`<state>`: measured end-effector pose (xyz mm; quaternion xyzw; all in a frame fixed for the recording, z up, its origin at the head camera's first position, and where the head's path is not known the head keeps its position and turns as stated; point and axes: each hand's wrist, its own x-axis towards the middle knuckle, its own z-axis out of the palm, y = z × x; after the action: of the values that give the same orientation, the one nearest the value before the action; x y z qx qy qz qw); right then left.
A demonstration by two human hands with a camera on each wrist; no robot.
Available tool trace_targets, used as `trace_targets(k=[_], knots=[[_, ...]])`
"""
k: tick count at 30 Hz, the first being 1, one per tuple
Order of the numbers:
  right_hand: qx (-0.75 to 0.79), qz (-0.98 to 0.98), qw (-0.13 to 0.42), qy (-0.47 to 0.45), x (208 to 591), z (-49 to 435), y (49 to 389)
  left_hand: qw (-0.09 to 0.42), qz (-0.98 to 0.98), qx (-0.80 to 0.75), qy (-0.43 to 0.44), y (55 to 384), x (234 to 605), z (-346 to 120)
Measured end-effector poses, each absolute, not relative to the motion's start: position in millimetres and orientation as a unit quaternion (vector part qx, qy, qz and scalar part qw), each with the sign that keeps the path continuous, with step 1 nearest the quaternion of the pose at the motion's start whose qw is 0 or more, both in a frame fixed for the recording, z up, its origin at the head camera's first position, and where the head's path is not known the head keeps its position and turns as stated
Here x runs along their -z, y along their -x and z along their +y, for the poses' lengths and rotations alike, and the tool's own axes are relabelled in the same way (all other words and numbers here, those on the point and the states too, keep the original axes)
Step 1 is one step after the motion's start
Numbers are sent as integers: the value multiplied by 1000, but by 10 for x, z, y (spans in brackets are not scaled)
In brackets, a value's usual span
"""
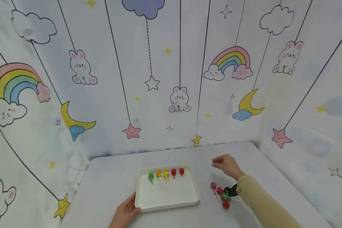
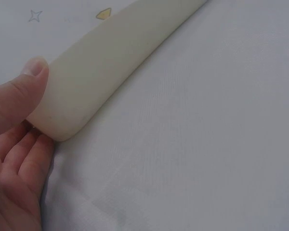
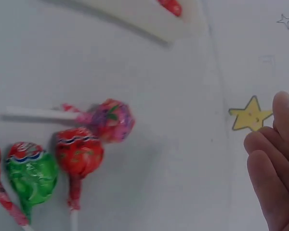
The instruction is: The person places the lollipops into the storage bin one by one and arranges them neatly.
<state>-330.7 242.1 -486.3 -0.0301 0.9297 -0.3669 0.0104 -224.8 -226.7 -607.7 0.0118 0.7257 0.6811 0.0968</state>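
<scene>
The near left corner of a white tray (image 1: 165, 202) is gripped by the left hand (image 1: 126, 210): the thumb (image 2: 21, 96) is laid at the rim, while the other fingers (image 2: 34, 161) are bent together against the lower outside, so that the corner is pinched between them. The right hand (image 1: 227, 165) is held above the tabletop (image 1: 108, 180), beyond the loose sweets; its fingers are slightly bent and set close together, and nothing is seen to be held by them. The tray is set flat on the tabletop. Along its far half, five wrapped lollipops are lined up with their sticks turned toward the near side: from left to right, a green lollipop (image 1: 151, 176), an orange-yellow lollipop (image 1: 159, 174), a yellow lollipop (image 1: 166, 174) and two red lollipops (image 1: 174, 172). To the right of the tray, a small loose pile is gathered near the right forearm (image 1: 262, 199). In it can be seen a pink-and-purple lollipop (image 3: 115, 122), a red-wrapped lollipop (image 3: 80, 154) just beside it and a green-wrapped lollipop (image 3: 32, 175), with sticks pointed in different directions.
</scene>
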Motion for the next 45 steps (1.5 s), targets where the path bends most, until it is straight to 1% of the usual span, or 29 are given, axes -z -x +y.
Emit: trace_targets(k=[5,8,14,20,28,35,39,45], knots=[[324,945,39,37,5133,2405,3227,95,722,-685,-10,2232,6070,-2280],[300,952,46,37,5266,2378,3186,95,721,-687,-11,2234,6074,-2277],[265,962,65,22,5373,2360,3152,98,725,-682,-9,2252,6061,-2256],[257,963,75,20,5393,2341,3142,98,726,-681,-10,2249,6044,-2261],[241,968,59,30,5442,2314,3168,96,727,-679,-7,2243,6026,-2247],[249,967,55,28,5445,2328,3152,93,731,-676,-7,2240,6018,-2241],[268,962,49,24,5368,2313,3157,94,726,-681,-11,2237,6013,-2240],[322,946,36,24,5105,2154,3203,94,723,-685,-11,2234,6013,-2245]])
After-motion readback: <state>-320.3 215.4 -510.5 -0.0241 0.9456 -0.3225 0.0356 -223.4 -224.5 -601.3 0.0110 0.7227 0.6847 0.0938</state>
